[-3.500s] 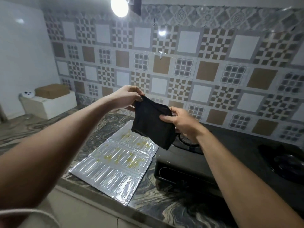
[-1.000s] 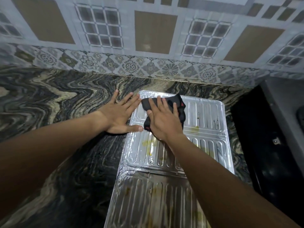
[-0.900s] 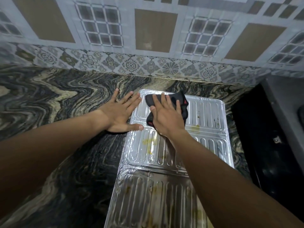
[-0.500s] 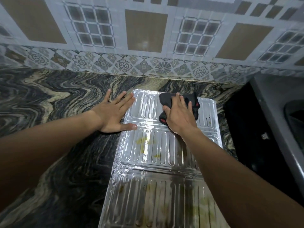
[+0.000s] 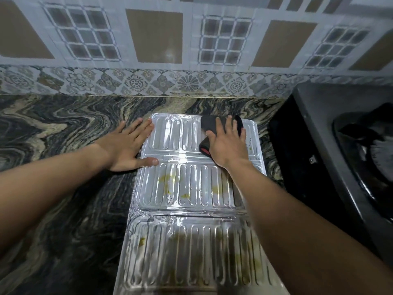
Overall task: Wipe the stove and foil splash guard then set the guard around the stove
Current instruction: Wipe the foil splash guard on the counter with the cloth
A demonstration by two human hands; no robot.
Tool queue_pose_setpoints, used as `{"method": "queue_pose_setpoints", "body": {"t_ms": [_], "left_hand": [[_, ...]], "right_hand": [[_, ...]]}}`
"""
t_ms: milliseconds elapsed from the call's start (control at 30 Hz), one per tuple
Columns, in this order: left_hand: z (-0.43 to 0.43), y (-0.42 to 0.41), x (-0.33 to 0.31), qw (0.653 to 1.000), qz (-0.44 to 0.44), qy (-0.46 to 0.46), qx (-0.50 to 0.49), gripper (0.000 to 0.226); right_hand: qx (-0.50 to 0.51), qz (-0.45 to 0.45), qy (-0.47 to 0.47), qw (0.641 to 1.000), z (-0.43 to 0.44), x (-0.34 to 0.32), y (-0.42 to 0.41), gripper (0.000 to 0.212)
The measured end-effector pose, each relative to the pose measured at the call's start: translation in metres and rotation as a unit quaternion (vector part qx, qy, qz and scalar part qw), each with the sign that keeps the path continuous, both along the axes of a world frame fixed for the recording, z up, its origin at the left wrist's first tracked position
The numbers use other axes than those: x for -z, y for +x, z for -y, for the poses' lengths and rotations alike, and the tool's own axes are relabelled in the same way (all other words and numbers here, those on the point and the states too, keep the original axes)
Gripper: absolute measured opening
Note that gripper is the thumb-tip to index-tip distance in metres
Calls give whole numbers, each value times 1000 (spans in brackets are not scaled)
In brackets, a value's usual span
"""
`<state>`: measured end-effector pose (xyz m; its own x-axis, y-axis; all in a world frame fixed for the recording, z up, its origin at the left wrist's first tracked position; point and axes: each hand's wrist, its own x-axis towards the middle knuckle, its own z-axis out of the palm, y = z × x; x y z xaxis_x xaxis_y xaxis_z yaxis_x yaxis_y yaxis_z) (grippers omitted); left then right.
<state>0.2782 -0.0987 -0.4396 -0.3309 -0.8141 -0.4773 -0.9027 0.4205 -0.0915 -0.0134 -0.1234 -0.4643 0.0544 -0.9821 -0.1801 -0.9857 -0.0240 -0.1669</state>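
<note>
The ribbed foil splash guard [image 5: 187, 188] lies flat on the marble counter, with yellowish grease spots on its middle and near panels. My right hand [image 5: 228, 144] presses a folded black cloth [image 5: 207, 126] flat onto the guard's far right corner. My left hand [image 5: 127, 145] rests palm down, fingers spread, on the counter at the guard's far left edge, its thumb and fingertips on the foil. The black stove [image 5: 348, 158] stands to the right, its burner partly in view.
The dark swirled marble counter [image 5: 63, 133] stretches to the left. A patterned tile wall [image 5: 170, 50] rises right behind the guard. A narrow strip of counter separates the guard from the stove's side.
My right hand has slid the cloth from the guard's far left part across to its far right corner. My left hand has kept its place at the guard's left edge.
</note>
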Motion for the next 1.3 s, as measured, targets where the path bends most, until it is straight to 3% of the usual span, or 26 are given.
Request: {"method": "queue_pose_setpoints", "body": {"t_ms": [467, 700, 967, 1300], "left_hand": [[1, 3, 1, 998, -50, 23, -24, 120], [5, 8, -14, 996, -53, 76, -13, 158], [10, 13, -7, 997, -55, 63, -6, 165], [9, 13, -8, 996, -57, 63, -11, 167]], "right_hand": [[87, -4, -31, 996, -53, 10, -18, 57], [83, 1, -23, 996, -50, 7, -19, 58], [105, 19, -57, 993, -37, 4, 2, 56], [-188, 50, -56, 979, -28, 2, 103, 50]]}}
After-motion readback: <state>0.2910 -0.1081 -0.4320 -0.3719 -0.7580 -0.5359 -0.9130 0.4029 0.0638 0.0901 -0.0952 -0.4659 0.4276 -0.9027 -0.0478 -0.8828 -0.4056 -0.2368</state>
